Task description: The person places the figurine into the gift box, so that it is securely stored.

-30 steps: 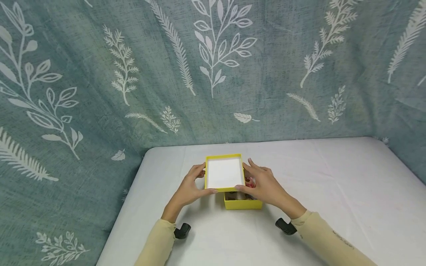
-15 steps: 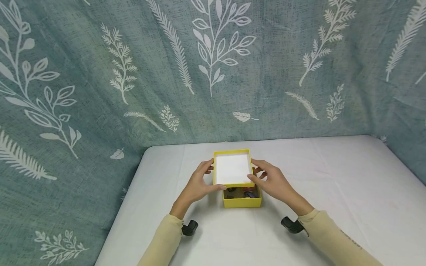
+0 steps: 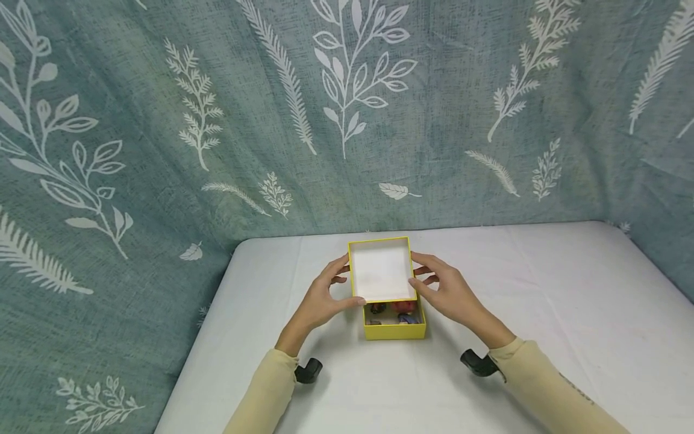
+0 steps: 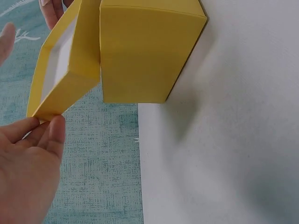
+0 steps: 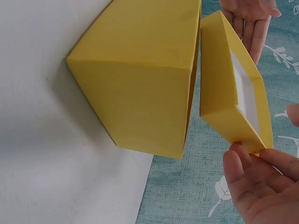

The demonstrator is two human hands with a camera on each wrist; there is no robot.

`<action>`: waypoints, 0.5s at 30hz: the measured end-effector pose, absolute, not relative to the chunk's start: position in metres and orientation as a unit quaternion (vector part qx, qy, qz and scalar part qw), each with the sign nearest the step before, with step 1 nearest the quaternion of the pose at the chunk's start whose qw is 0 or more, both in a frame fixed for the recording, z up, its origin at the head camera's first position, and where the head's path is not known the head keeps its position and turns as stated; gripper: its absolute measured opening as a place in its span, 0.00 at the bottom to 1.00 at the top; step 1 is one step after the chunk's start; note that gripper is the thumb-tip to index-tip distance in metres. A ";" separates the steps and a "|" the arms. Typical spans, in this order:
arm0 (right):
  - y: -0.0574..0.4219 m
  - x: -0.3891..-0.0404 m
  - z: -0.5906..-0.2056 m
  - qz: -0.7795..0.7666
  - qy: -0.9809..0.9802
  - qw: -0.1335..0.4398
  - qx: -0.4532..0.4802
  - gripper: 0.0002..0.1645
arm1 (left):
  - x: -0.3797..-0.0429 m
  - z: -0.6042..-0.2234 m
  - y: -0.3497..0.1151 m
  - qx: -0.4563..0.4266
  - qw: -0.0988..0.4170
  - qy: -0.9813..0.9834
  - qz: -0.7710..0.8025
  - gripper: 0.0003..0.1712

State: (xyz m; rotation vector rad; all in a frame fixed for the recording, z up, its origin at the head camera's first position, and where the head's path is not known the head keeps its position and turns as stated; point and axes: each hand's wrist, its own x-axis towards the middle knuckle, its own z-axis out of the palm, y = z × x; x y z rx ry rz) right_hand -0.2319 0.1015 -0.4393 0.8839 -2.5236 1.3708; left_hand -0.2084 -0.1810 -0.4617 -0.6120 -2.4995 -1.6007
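Observation:
A yellow box lid (image 3: 382, 271), white inside, is tilted with its inner face toward me, over the back part of an open yellow box (image 3: 394, 332). My left hand (image 3: 320, 303) holds the lid's left side, thumb at the lower corner. On the opposite side my right hand (image 3: 452, 295) grips it between thumb and fingers. Inside the box lie several small things, among them a reddish one (image 3: 403, 306) and a bluish one (image 3: 406, 318); the lid hides the rest. Both wrist views show fingertips on the lid's (image 4: 84, 56) edge, beside the box's (image 5: 135, 98) wall.
A white cloth covers the table (image 3: 542, 301), which ends at a rounded back edge. Behind it hangs a green-blue curtain (image 3: 444, 120) with white leaf patterns. Black wrist camera mounts (image 3: 309, 371) stick out inward below both hands.
Both hands have carried the lid to the right and slightly back. It now tilts more toward me, and more of the box's contents shows. The box stays nearly in place.

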 end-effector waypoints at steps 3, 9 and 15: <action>0.102 -0.232 -0.437 0.459 -0.834 0.073 0.297 0.32 | -0.207 -0.460 -0.181 -0.207 0.050 -0.807 -0.551 0.53; 0.102 -0.231 -0.432 0.473 -0.822 0.087 0.305 0.34 | -0.206 -0.457 -0.178 -0.237 0.058 -0.776 -0.581 0.52; 0.101 -0.229 -0.432 0.486 -0.815 0.098 0.299 0.41 | -0.191 -0.436 -0.173 -0.218 0.066 -0.790 -0.569 0.49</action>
